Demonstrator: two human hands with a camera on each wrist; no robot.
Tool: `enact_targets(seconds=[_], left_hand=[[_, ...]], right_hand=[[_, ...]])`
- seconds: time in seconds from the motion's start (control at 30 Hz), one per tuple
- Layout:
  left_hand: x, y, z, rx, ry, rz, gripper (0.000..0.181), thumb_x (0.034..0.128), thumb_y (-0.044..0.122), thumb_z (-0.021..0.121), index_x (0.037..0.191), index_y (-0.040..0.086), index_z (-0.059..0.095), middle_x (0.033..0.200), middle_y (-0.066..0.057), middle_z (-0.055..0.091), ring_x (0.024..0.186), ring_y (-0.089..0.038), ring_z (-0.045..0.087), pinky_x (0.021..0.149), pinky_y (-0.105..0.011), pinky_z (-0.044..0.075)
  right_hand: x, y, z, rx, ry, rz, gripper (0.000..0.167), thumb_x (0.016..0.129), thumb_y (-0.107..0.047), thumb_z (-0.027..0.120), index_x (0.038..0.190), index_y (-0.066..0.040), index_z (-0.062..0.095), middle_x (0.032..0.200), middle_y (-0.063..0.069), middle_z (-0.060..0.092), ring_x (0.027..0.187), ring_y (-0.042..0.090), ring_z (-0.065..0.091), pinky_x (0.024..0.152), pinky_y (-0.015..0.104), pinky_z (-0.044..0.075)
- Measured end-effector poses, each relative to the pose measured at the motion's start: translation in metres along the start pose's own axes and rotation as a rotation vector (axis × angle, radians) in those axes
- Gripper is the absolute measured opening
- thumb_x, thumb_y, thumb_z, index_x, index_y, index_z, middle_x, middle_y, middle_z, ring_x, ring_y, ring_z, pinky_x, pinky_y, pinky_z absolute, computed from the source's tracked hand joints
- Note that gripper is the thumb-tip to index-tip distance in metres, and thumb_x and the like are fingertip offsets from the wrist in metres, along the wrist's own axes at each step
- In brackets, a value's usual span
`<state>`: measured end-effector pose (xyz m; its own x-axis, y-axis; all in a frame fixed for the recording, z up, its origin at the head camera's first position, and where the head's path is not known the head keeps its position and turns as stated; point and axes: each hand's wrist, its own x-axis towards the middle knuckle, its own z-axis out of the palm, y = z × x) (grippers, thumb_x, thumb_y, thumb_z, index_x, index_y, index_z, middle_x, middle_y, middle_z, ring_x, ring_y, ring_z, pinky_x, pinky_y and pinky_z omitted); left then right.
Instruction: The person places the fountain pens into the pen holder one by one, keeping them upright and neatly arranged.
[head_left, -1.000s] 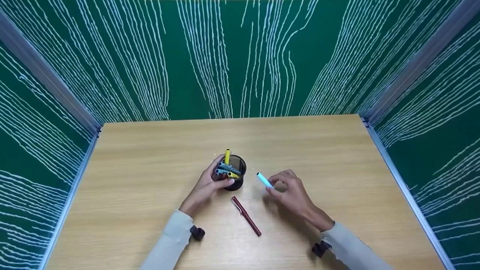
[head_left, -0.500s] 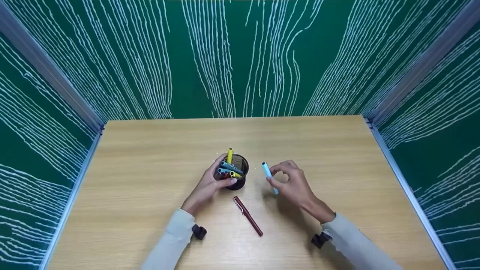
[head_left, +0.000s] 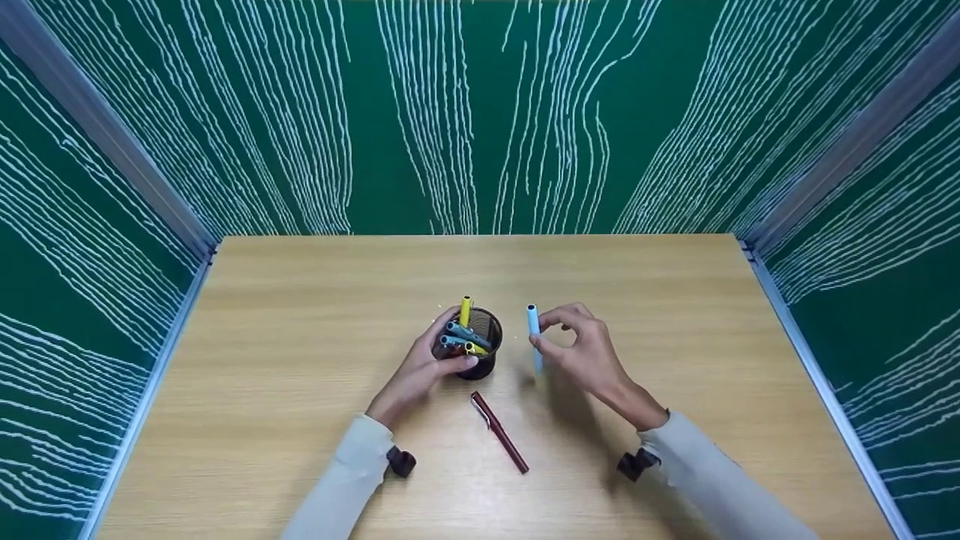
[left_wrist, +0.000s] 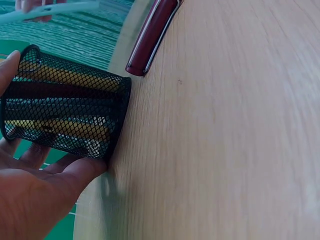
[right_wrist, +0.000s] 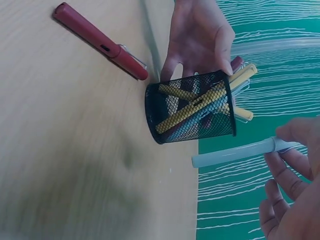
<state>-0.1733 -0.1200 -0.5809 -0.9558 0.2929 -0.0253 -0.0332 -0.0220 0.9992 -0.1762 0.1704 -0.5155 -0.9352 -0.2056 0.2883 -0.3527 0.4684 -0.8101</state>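
My left hand (head_left: 414,375) grips a black mesh pen holder (right_wrist: 192,107) from its left side, thumb near the rim. Inside stand several pens: yellow pens (head_left: 466,310), blue-grey pens (head_left: 466,333) and a dark red one (right_wrist: 236,63). Between thumb and fingertips my right hand (head_left: 592,360) pinches a light blue pen (right_wrist: 232,154) by its upper, clip end. That pen is close to upright, just right of the holder and apart from it. Its lower end hangs above the table in the right wrist view. A dark red pen (head_left: 499,433) with a silver clip lies between both hands.
All of this is on a light wooden table (head_left: 315,300). Green walls (head_left: 409,112) with wavy white lines enclose it at the back and sides, with metal-coloured posts at the corners. A dark wrist device (head_left: 636,464) sits at the right cuff.
The light blue pen has swung from a slant to nearly upright in my right hand, and its top has risen. My left hand still holds the pen holder, and the red pen lies as before.
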Motion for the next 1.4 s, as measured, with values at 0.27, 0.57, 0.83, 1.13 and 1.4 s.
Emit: enact_targets(seconds=[0.27, 0.57, 0.83, 1.13, 1.4], left_hand=[[0.001, -0.002, 0.001, -0.082, -0.023, 0.000, 0.098, 0.0910, 0.004, 0.086, 0.174, 0.015, 0.034, 0.166, -0.021, 0.048, 0.147, -0.032, 0.053, 0.128, -0.043, 0.035], [0.000, 0.000, 0.001, -0.041, -0.015, 0.001, 0.097, 0.0916, 0.007, 0.087, 0.173, 0.017, 0.036, 0.168, -0.020, 0.046, 0.151, -0.034, 0.049, 0.131, -0.050, 0.030], [0.001, -0.002, 0.000, -0.019, -0.014, 0.001, 0.096, 0.0922, 0.009, 0.087, 0.173, 0.020, 0.037, 0.169, -0.017, 0.045, 0.154, -0.033, 0.046, 0.132, -0.050, 0.026], [0.002, 0.000, 0.002, -0.094, -0.032, -0.016, 0.095, 0.0943, 0.005, 0.084, 0.174, 0.015, 0.033, 0.167, -0.023, 0.045, 0.149, -0.034, 0.050, 0.127, -0.046, 0.037], [0.002, 0.000, 0.002, -0.077, -0.032, -0.008, 0.094, 0.0940, 0.006, 0.084, 0.174, 0.015, 0.034, 0.166, -0.023, 0.047, 0.148, -0.034, 0.051, 0.127, -0.046, 0.037]], right_hand=[[0.013, -0.004, -0.002, -0.001, -0.003, -0.033, 0.016, 0.091, -0.006, 0.089, 0.105, -0.009, 0.083, 0.104, 0.003, 0.077, 0.109, 0.025, 0.060, 0.098, 0.058, 0.049], [0.024, -0.014, -0.003, -0.020, -0.023, -0.044, 0.015, 0.094, -0.009, 0.087, 0.108, -0.008, 0.082, 0.108, 0.004, 0.078, 0.110, 0.027, 0.060, 0.100, 0.055, 0.049], [0.031, -0.020, 0.000, -0.026, -0.028, -0.051, 0.018, 0.093, -0.011, 0.088, 0.110, -0.010, 0.083, 0.110, 0.003, 0.077, 0.112, 0.028, 0.060, 0.094, 0.047, 0.047], [0.036, -0.023, 0.008, -0.029, -0.042, -0.098, 0.016, 0.094, -0.009, 0.087, 0.109, -0.007, 0.083, 0.109, 0.004, 0.079, 0.112, 0.027, 0.060, 0.097, 0.051, 0.047], [0.041, -0.030, 0.015, -0.007, -0.072, -0.123, 0.015, 0.094, -0.008, 0.086, 0.108, -0.008, 0.083, 0.109, 0.004, 0.077, 0.112, 0.025, 0.059, 0.097, 0.047, 0.048]])
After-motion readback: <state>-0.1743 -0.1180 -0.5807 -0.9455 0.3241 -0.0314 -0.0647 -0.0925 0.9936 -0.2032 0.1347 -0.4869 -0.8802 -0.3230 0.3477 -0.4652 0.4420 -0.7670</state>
